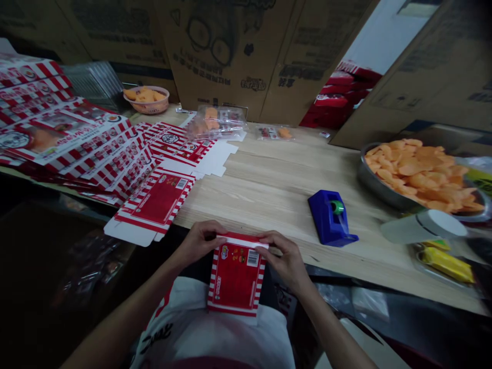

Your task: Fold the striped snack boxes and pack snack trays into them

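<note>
I hold a red-and-white striped carton (236,279) upright against my lap, just below the near edge of the wooden table (277,189). My left hand (200,242) grips its top left corner with fingers curled over the flap. My right hand (286,256) pinches the top right corner of the same carton. The carton's back panel with a barcode faces me.
Flat striped cartons (92,148) lie spread over the left of the table. A blue tape dispenser (331,218) sits to the right, a metal bowl of orange chips (423,174) beyond it. A small basket of chips (146,98), bagged snacks (217,122) and cardboard boxes stand behind.
</note>
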{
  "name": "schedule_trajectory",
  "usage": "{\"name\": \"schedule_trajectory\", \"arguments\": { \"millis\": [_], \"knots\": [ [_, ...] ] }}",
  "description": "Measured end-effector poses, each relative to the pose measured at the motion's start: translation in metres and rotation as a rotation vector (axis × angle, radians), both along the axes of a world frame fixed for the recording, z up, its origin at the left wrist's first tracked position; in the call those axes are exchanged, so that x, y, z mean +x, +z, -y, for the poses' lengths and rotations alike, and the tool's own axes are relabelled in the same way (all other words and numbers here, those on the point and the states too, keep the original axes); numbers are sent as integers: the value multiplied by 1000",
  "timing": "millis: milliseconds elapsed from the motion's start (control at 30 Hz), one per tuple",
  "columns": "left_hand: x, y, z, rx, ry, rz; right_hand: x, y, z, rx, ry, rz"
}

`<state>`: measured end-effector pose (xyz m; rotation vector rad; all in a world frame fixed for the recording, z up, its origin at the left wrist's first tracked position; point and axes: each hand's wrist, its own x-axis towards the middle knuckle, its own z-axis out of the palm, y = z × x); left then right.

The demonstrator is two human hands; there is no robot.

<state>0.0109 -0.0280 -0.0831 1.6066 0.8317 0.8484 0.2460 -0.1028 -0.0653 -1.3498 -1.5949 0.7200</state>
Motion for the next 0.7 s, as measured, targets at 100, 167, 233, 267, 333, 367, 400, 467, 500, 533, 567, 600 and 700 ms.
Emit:
{"name": "schedule_trajectory", "arguments": {
  "millis": [100, 167, 233, 267, 333, 367, 400, 467, 500, 533, 567, 600, 700],
  "knots": [
    [0, 8, 2, 100, 19, -82, -4, 9, -1, 9, -10, 72],
    [-1, 12, 1, 75, 0, -80, -6, 15, -3, -70, -28, 57],
    [-1, 14, -2, -2, -45, -55, -6, 19, -6, -186, -59, -17],
    [-1, 15, -4, -36, -68, -44, -6, 20, -7, -233, -72, -60],
    [0, 15, -7, -54, -100, -39, -6, 20, -9, -276, -77, -119],
    [0, 15, -8, -34, -102, -44, -6, 19, -9, -265, -72, -128],
    [0, 15, -9, -3, -96, -52, -7, 18, -9, -237, -61, -123],
    [-1, 13, -7, 64, -89, -76, -8, 15, -5, -134, -36, -82],
    [-1, 11, -6, 93, -86, -89, -9, 12, -2, -65, -23, -52],
    [-2, 10, -3, 119, -82, -98, -9, 10, 1, 6, -8, -15],
    [-2, 8, -1, 142, -75, -102, -10, 7, 5, 74, 7, 25],
    [-3, 5, 2, 163, -67, -96, -10, 3, 8, 134, 21, 67],
    [-2, -3, 12, 193, -50, -37, -11, -6, 16, 262, 36, 177]
  ]
}}
